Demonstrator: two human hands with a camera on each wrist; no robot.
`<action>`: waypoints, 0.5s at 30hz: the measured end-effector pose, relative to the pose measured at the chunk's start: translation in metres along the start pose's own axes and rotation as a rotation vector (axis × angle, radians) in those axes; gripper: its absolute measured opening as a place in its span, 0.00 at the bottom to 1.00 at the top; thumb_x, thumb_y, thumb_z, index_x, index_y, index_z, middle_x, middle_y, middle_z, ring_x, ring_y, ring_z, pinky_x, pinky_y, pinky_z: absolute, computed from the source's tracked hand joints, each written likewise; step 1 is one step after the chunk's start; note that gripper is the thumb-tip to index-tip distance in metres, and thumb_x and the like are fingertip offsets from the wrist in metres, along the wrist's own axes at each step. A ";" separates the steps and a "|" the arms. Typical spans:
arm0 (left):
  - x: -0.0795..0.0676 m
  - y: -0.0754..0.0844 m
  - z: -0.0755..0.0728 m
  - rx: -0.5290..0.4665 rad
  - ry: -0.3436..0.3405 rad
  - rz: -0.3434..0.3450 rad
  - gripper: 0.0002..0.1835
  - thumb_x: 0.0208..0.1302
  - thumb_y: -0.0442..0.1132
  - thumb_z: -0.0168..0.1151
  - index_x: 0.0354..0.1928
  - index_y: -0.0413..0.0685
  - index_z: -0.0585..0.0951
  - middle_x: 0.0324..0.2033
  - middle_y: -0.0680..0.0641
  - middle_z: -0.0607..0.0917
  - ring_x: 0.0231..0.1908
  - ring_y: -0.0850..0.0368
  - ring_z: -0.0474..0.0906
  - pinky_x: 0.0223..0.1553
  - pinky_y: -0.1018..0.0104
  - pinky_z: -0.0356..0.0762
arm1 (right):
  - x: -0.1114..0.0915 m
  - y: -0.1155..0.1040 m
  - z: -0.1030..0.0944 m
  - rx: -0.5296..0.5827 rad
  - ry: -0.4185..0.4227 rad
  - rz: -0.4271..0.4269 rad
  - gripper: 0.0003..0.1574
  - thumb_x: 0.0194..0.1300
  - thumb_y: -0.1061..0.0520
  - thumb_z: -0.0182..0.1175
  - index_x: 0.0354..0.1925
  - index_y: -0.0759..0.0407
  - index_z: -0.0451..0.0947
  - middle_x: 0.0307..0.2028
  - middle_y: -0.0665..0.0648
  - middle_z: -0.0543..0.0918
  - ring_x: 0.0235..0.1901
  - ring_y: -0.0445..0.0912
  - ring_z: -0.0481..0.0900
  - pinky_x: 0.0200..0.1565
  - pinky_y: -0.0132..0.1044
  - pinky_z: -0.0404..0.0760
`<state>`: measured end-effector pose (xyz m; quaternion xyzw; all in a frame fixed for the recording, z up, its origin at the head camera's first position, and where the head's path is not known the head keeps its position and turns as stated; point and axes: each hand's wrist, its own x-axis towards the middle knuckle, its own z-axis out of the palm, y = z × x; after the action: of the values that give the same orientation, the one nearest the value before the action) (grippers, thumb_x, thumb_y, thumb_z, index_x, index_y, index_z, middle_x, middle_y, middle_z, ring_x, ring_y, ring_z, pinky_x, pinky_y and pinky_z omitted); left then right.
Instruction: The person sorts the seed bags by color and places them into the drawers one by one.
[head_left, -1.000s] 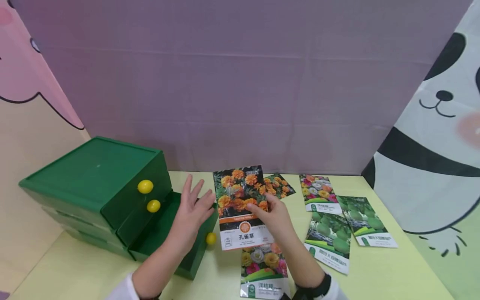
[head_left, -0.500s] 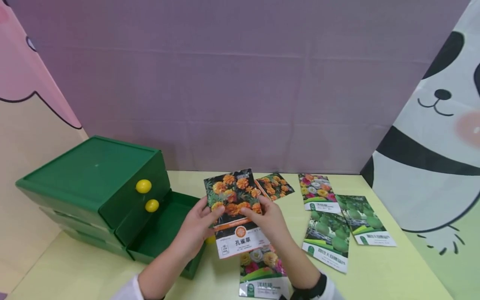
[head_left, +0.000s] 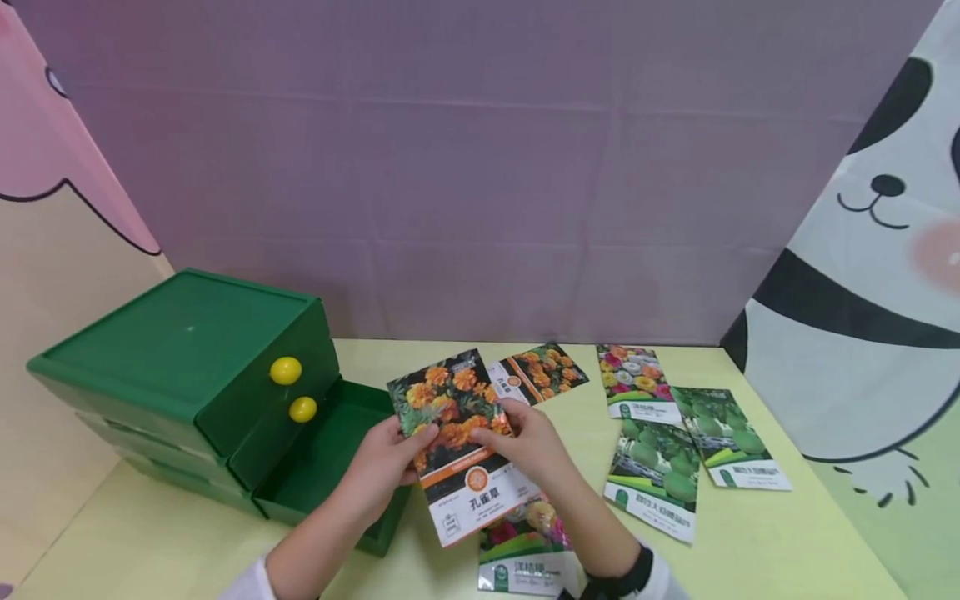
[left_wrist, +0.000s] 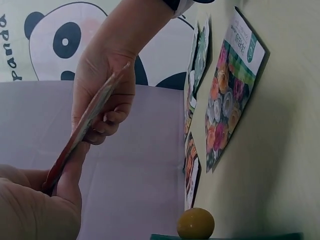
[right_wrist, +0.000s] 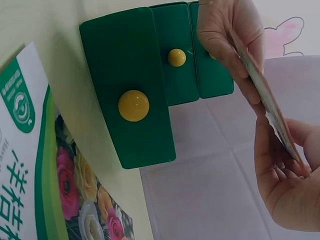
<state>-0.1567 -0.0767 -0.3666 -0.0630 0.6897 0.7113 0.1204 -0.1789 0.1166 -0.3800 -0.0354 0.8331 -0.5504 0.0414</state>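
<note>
A seed packet (head_left: pixel 442 400) with orange marigolds on black and a white lower band is held above the table, tilted. My left hand (head_left: pixel 378 467) pinches its left edge, thumb on the front; my right hand (head_left: pixel 528 442) pinches the right edge the same way. Both wrist views show the packet (left_wrist: pixel 90 120) nearly edge-on between the hands. Below it lies a packet of mixed-colour flowers (head_left: pixel 525 562), partly covered in the head view. Behind it, a second marigold packet (head_left: pixel 551 371) lies on the table, its lower left corner hidden.
At left stands a green drawer cabinet (head_left: pixel 180 333) with yellow knobs (head_left: pixel 286 371). Its lowest drawer (head_left: pixel 322 458) is pulled out towards the hands. On the right lie another mixed-flower packet (head_left: pixel 637 375) and two green-fruit packets (head_left: pixel 652 471), close together. A purple cloth (head_left: pixel 480 167) hangs behind the table.
My left hand came from beside the packet, fingers spread, to pinch its left edge. The packet moved left and down and tilted, uncovering more of the marigold packet behind.
</note>
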 end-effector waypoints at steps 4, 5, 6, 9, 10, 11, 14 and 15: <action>0.001 -0.002 -0.003 0.005 0.007 -0.007 0.21 0.71 0.40 0.56 0.61 0.36 0.73 0.45 0.36 0.86 0.37 0.50 0.87 0.36 0.58 0.86 | 0.001 0.000 0.001 -0.016 -0.024 0.002 0.27 0.56 0.48 0.70 0.50 0.61 0.79 0.35 0.56 0.86 0.29 0.42 0.82 0.33 0.34 0.84; 0.001 -0.003 -0.004 0.006 0.009 -0.009 0.22 0.71 0.41 0.55 0.61 0.36 0.72 0.46 0.36 0.86 0.38 0.50 0.87 0.37 0.58 0.86 | 0.001 0.001 0.001 -0.022 -0.026 0.003 0.28 0.57 0.47 0.70 0.51 0.60 0.79 0.36 0.56 0.86 0.29 0.41 0.82 0.33 0.34 0.83; 0.002 -0.004 -0.004 0.007 0.009 -0.011 0.22 0.71 0.41 0.55 0.62 0.36 0.72 0.46 0.36 0.86 0.38 0.50 0.87 0.37 0.58 0.86 | 0.001 0.001 0.001 -0.022 -0.029 0.006 0.28 0.57 0.48 0.70 0.52 0.60 0.78 0.37 0.56 0.87 0.29 0.42 0.82 0.33 0.34 0.83; 0.004 -0.006 -0.006 0.003 0.013 -0.012 0.23 0.72 0.42 0.55 0.62 0.36 0.71 0.47 0.35 0.85 0.38 0.50 0.87 0.37 0.58 0.86 | 0.001 0.001 0.001 -0.042 -0.028 0.009 0.32 0.58 0.49 0.70 0.58 0.59 0.75 0.40 0.58 0.86 0.29 0.42 0.81 0.33 0.35 0.83; 0.005 -0.007 -0.007 -0.001 0.016 -0.012 0.23 0.72 0.42 0.55 0.62 0.36 0.71 0.46 0.35 0.85 0.38 0.50 0.87 0.37 0.58 0.86 | 0.001 0.002 0.001 -0.038 -0.031 0.006 0.33 0.58 0.49 0.69 0.59 0.58 0.73 0.41 0.60 0.86 0.30 0.43 0.82 0.33 0.35 0.83; 0.005 -0.007 -0.008 -0.008 0.021 -0.015 0.23 0.72 0.42 0.55 0.62 0.36 0.71 0.46 0.36 0.86 0.38 0.50 0.87 0.37 0.58 0.86 | 0.002 0.003 0.002 -0.028 -0.034 0.001 0.34 0.59 0.51 0.69 0.61 0.57 0.72 0.44 0.61 0.85 0.31 0.44 0.82 0.33 0.36 0.83; 0.007 -0.009 -0.012 -0.046 0.038 -0.023 0.24 0.72 0.43 0.55 0.63 0.36 0.70 0.46 0.37 0.85 0.38 0.50 0.87 0.38 0.59 0.86 | 0.003 0.006 0.001 0.026 -0.045 -0.038 0.36 0.61 0.54 0.67 0.65 0.54 0.67 0.51 0.64 0.82 0.40 0.49 0.83 0.39 0.39 0.85; 0.007 -0.010 -0.014 -0.061 0.043 -0.026 0.25 0.72 0.43 0.55 0.63 0.35 0.70 0.46 0.37 0.85 0.38 0.51 0.87 0.39 0.59 0.86 | 0.004 0.007 0.001 0.055 -0.059 -0.057 0.36 0.62 0.55 0.66 0.66 0.53 0.65 0.54 0.65 0.81 0.44 0.52 0.84 0.43 0.41 0.85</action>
<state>-0.1622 -0.0900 -0.3784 -0.0911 0.6691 0.7289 0.1126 -0.1827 0.1183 -0.3865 -0.0740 0.8147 -0.5729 0.0513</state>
